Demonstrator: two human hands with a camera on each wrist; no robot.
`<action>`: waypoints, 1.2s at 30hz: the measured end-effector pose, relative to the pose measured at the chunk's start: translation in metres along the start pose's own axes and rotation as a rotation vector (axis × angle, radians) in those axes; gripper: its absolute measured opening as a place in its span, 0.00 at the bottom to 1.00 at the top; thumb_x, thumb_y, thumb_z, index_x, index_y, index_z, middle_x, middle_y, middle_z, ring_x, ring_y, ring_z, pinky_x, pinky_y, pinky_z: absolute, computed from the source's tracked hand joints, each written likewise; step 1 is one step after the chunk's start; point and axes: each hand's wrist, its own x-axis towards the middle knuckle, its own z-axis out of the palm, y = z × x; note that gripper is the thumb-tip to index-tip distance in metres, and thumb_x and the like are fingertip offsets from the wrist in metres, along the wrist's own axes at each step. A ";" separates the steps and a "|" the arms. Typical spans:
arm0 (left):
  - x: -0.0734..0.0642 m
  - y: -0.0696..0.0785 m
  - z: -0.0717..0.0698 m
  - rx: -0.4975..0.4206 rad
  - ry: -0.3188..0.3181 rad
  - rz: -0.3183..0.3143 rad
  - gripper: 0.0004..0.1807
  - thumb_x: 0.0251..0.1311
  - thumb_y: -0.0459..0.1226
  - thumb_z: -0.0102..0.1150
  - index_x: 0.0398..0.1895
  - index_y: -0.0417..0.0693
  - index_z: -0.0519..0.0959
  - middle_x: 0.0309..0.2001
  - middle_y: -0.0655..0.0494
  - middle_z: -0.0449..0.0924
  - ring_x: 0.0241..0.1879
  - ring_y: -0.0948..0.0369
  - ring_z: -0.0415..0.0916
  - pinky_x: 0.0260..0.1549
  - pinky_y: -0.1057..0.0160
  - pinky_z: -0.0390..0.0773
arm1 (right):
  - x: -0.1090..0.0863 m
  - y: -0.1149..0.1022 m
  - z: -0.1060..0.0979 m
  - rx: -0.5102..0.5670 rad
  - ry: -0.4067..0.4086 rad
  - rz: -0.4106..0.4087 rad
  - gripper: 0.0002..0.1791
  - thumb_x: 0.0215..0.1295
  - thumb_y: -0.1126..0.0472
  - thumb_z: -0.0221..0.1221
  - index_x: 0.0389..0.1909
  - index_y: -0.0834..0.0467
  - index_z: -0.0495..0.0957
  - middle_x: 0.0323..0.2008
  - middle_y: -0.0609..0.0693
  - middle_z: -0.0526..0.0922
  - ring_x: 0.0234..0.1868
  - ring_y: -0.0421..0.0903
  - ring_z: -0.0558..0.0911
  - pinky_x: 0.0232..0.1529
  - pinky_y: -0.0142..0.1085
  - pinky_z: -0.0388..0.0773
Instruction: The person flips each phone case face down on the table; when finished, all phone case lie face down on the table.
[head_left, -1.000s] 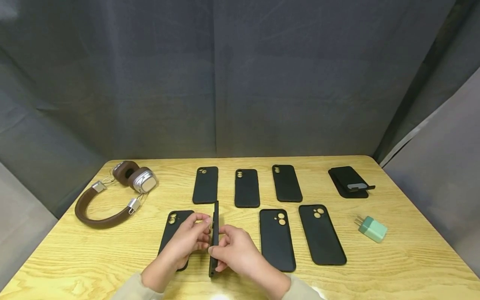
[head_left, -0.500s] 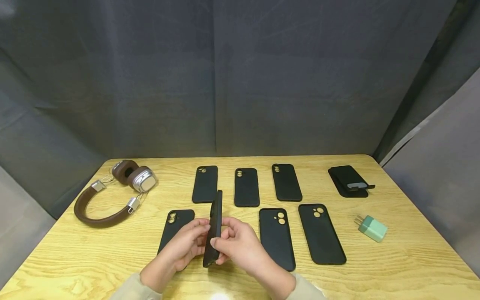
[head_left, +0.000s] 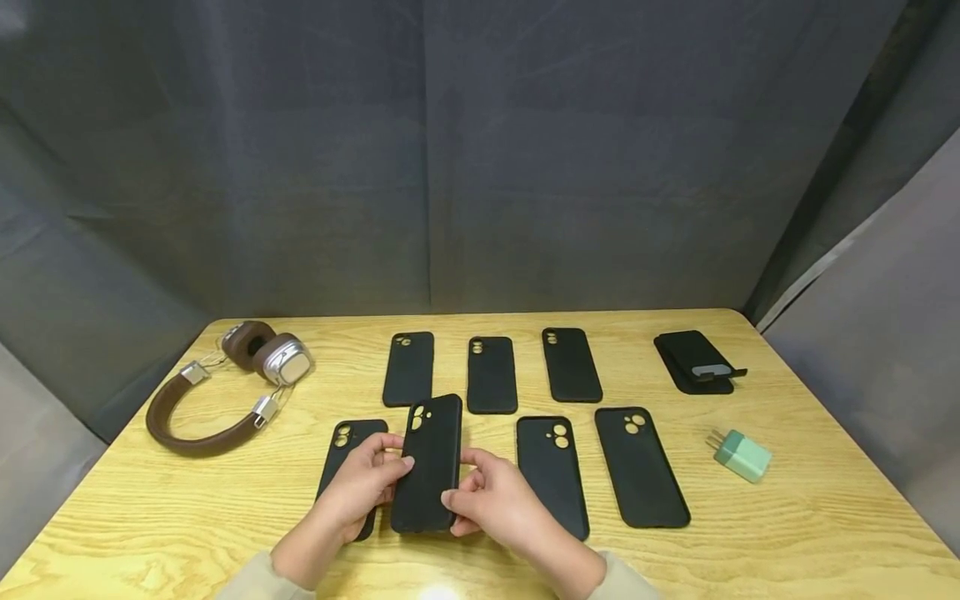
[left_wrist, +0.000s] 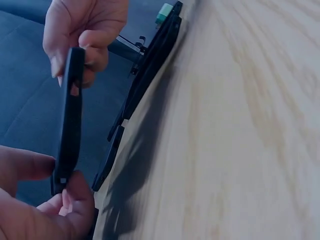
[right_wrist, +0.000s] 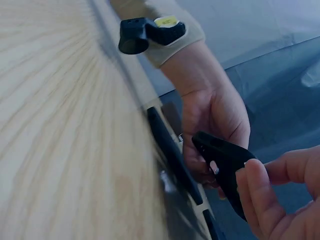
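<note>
Between my two hands is a black phone case [head_left: 429, 475], its back with the camera cutouts facing up toward the head camera. My left hand [head_left: 362, 479] pinches its left edge, thumb on the back face. On the opposite side my right hand [head_left: 495, 500] pinches the right edge with thumb and fingers. In the left wrist view the case [left_wrist: 71, 115] appears edge-on, raised above the table. Partly behind my left hand lies another black phone case [head_left: 351, 442]; to the right of my right hand lies one more case [head_left: 553, 475].
Three black phone cases lie in a back row, including the middle case [head_left: 492, 375]. Another case [head_left: 642, 467] lies front right. Brown headphones [head_left: 217, 392] sit left. A black folding stand [head_left: 696, 362] and a green charger plug [head_left: 742, 456] are on the right of the wooden table [head_left: 817, 500].
The held phone case has turned from edge-on to showing its back with the cutouts. Both hands keep hold of it; the left has shifted slightly left, the right slightly right.
</note>
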 end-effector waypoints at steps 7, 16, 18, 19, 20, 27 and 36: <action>-0.003 0.001 0.005 0.218 0.070 0.009 0.19 0.58 0.30 0.56 0.52 0.34 0.66 0.25 0.53 0.68 0.21 0.60 0.67 0.24 0.62 0.72 | 0.002 0.007 -0.001 -0.115 0.025 0.031 0.40 0.54 0.67 0.62 0.66 0.69 0.54 0.21 0.52 0.78 0.16 0.42 0.78 0.24 0.37 0.79; -0.006 0.002 0.007 0.446 0.032 0.001 0.23 0.55 0.33 0.61 0.53 0.35 0.66 0.23 0.52 0.70 0.19 0.59 0.67 0.20 0.63 0.67 | 0.005 0.015 -0.001 -0.185 0.026 0.074 0.41 0.54 0.67 0.62 0.67 0.66 0.54 0.21 0.53 0.77 0.14 0.41 0.76 0.20 0.37 0.77; -0.007 0.002 0.007 0.485 0.018 0.004 0.23 0.55 0.34 0.61 0.51 0.36 0.66 0.21 0.53 0.70 0.18 0.60 0.67 0.19 0.63 0.66 | 0.006 0.017 -0.001 -0.204 0.022 0.085 0.39 0.54 0.67 0.63 0.66 0.67 0.55 0.21 0.53 0.76 0.14 0.42 0.76 0.20 0.36 0.77; -0.007 0.001 0.007 0.504 0.012 0.005 0.22 0.54 0.34 0.62 0.51 0.36 0.67 0.21 0.53 0.70 0.17 0.60 0.67 0.19 0.63 0.66 | 0.007 0.018 -0.001 -0.215 0.021 0.088 0.39 0.54 0.67 0.63 0.65 0.67 0.56 0.21 0.53 0.76 0.14 0.42 0.76 0.20 0.36 0.77; -0.007 0.001 0.008 0.527 0.009 0.007 0.22 0.54 0.34 0.62 0.50 0.36 0.67 0.21 0.53 0.70 0.17 0.60 0.67 0.18 0.63 0.66 | 0.007 0.019 -0.002 -0.232 0.019 0.090 0.38 0.54 0.67 0.63 0.65 0.67 0.56 0.21 0.53 0.76 0.15 0.42 0.76 0.20 0.36 0.77; -0.006 0.002 0.009 0.694 -0.004 0.026 0.22 0.54 0.36 0.63 0.49 0.36 0.69 0.23 0.53 0.70 0.19 0.60 0.66 0.19 0.63 0.65 | 0.011 0.024 -0.003 -0.311 0.010 0.099 0.36 0.55 0.64 0.63 0.62 0.70 0.59 0.20 0.52 0.76 0.16 0.43 0.76 0.20 0.35 0.73; -0.002 0.004 0.015 0.850 0.000 0.050 0.26 0.54 0.37 0.63 0.53 0.31 0.69 0.24 0.54 0.70 0.24 0.60 0.68 0.23 0.62 0.69 | 0.014 0.025 -0.003 -0.425 0.044 0.056 0.34 0.53 0.63 0.63 0.59 0.71 0.62 0.18 0.49 0.76 0.16 0.43 0.75 0.20 0.35 0.69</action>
